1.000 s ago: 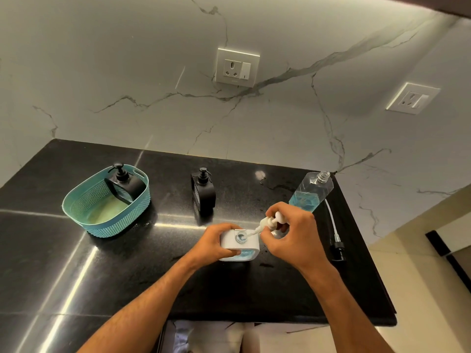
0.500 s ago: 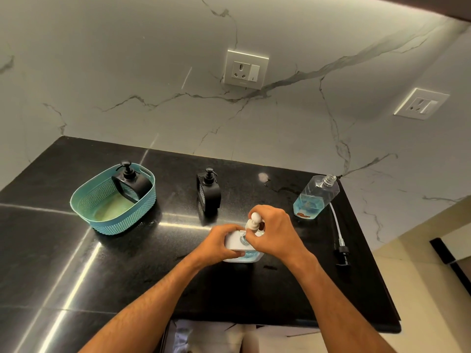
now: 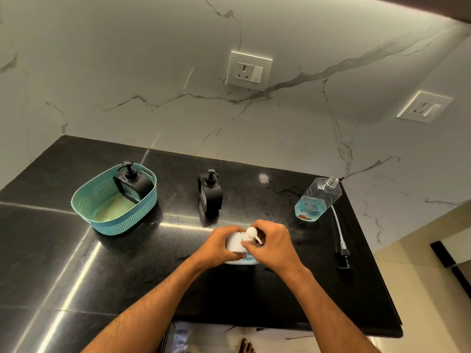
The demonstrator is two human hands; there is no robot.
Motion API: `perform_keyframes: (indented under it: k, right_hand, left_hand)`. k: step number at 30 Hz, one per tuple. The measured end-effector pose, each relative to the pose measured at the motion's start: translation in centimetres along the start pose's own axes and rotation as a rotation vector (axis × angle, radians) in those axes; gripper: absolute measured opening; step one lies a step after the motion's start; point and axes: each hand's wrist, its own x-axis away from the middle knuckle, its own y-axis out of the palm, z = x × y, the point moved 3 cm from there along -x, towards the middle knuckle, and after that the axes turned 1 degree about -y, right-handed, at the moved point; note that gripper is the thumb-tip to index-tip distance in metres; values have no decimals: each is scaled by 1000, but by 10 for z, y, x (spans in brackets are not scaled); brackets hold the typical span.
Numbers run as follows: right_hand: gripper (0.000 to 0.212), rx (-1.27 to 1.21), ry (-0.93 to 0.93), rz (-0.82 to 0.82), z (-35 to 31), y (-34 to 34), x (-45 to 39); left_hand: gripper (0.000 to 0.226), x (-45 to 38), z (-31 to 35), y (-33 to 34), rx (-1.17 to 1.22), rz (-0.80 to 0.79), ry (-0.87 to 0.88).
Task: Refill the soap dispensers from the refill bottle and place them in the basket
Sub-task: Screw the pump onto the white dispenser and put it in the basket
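Note:
A white soap dispenser holding blue soap stands near the counter's front edge. My left hand grips its body from the left. My right hand is closed around its white pump head, which sits upright in the dispenser's neck. A black dispenser stands behind it on the counter. Another black dispenser leans inside the teal basket at the left. The clear refill bottle, uncapped and with a little blue soap at the bottom, stands at the right.
A black pump with a long white tube lies on the black counter right of my hands, near the counter's right edge. Marble wall with two sockets behind. A bare foot shows on the floor below the front edge.
My right hand brought the white pump from a tilted position over the opening to upright in the dispenser's neck. The left hand kept hold of the body.

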Motion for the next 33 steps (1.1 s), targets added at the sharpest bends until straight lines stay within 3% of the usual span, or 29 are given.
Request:
perform_keyframes:
  k: [4, 8, 13, 16, 21, 33]
  right_hand:
    - [44, 22, 33, 22, 7, 2, 3]
    - [76, -11, 42, -7, 8, 7, 8]
    - [92, 85, 104, 37, 11, 5, 12]
    - [84, -22, 101, 44, 14, 4, 13]
    - [40, -48, 127, 43, 14, 7, 10]
    - [52, -55, 277, 62, 13, 10, 6]
  left_hand:
    - [53, 0, 1, 0, 0, -7, 1]
    - [54, 0, 0, 0, 0, -3, 3]
    - [56, -1, -2, 0, 11, 11, 8]
    - [55, -2, -3, 1, -7, 5, 7]
    - [55, -2, -5, 0, -1, 8, 4]
    - [52, 0, -2, 0, 10, 3, -7]
